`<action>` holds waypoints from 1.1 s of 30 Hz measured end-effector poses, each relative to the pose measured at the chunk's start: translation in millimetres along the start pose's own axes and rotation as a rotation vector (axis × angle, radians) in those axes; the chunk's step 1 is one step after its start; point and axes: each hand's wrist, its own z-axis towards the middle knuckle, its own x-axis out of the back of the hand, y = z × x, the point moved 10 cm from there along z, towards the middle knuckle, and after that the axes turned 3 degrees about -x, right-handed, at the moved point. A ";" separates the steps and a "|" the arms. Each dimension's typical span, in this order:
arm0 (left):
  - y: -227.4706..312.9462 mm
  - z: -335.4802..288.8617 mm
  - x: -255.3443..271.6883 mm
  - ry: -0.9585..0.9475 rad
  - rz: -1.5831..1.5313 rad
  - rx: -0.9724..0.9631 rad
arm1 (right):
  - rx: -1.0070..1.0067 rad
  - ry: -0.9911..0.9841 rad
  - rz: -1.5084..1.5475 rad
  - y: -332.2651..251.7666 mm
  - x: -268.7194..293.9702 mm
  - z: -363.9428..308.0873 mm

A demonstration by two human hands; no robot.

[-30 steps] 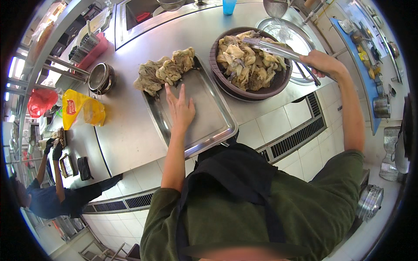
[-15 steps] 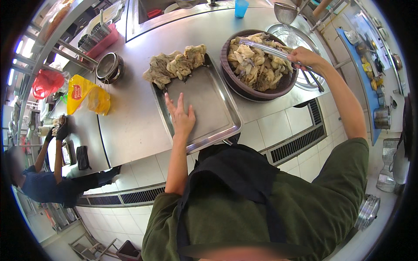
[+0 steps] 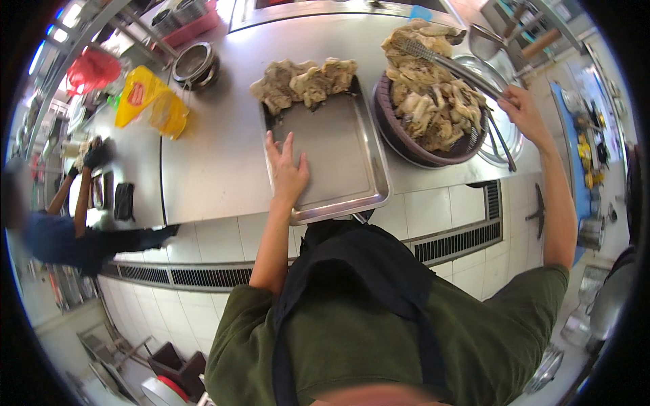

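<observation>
Tongs (image 3: 447,64) now lifted; right hand (image 3: 521,111) grips them, seemingly; left hand (image 3: 288,172) flat on tray (image 3: 338,169).

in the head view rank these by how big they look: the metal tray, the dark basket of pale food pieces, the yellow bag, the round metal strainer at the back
1. metal tray, under the left hand
2. dark basket
3. yellow bag
4. round metal strainer

The bag and strainer lie farther back near the bent rim, so their order is unsure.
</observation>
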 end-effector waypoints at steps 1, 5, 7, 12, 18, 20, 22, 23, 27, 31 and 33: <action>1.5 -0.2 4.0 0.023 0.003 -0.010 | 0.029 0.028 -0.003 -12.3 5.0 5.4; 7.3 0.3 19.2 0.097 0.025 -0.032 | 0.201 -0.101 -0.222 -80.3 -18.4 34.4; 10.4 1.3 26.6 0.120 0.044 -0.053 | 0.357 -0.095 -0.319 -120.0 -39.2 43.8; 20.9 7.8 34.3 0.124 0.104 -0.149 | 0.515 -0.166 -0.603 -177.1 -124.0 85.2; 17.3 27.2 5.4 -0.084 0.407 -0.208 | 0.697 -0.296 -0.762 -221.5 -221.7 128.8; 12.0 32.2 -5.1 -0.149 0.451 -0.213 | 0.744 -0.299 -0.767 -233.2 -236.2 142.0; 7.5 36.7 -15.8 -0.204 0.502 -0.218 | 0.751 -0.288 -0.800 -240.9 -244.6 155.8; 5.5 38.5 -21.1 -0.229 0.530 -0.216 | 0.782 -0.301 -0.803 -246.7 -247.2 161.0; 2.1 48.3 -36.2 -0.267 0.575 -0.206 | 0.884 -0.344 -0.834 -270.3 -249.2 171.2; -1.8 59.7 -41.2 -0.269 0.606 -0.181 | 0.852 -0.394 -0.961 -296.1 -234.9 178.0; -4.5 62.4 -41.3 -0.272 0.630 -0.174 | 0.858 -0.341 -0.934 -305.3 -208.9 167.4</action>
